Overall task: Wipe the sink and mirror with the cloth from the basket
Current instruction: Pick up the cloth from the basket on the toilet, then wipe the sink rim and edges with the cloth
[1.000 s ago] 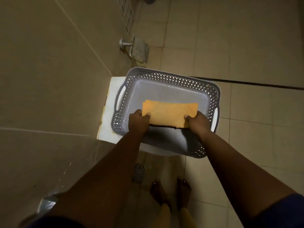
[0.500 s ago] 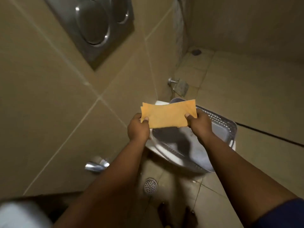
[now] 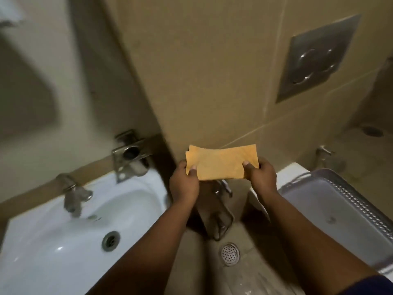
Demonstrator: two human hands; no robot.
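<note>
Head view, both hands' fingers pinching orange cloth (image 3: 221, 162), no readable writing

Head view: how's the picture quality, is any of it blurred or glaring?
Head view: dim, warm light; the cloth and both hands, left hand, right hand, fairly sharp; tap and upper left corner motion-smeared; small highlights on the sink; wide-angle bending at the edges.

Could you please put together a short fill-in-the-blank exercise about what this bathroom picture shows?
1. The orange cloth is held by ____ hands, the left hand and the right hand.
2. The grey basket now holds ____.
3. The white sink lies to the person's ____.
4. The tap stands at the sink's ____ rim.

Missing words: both; nothing; left; back
</note>
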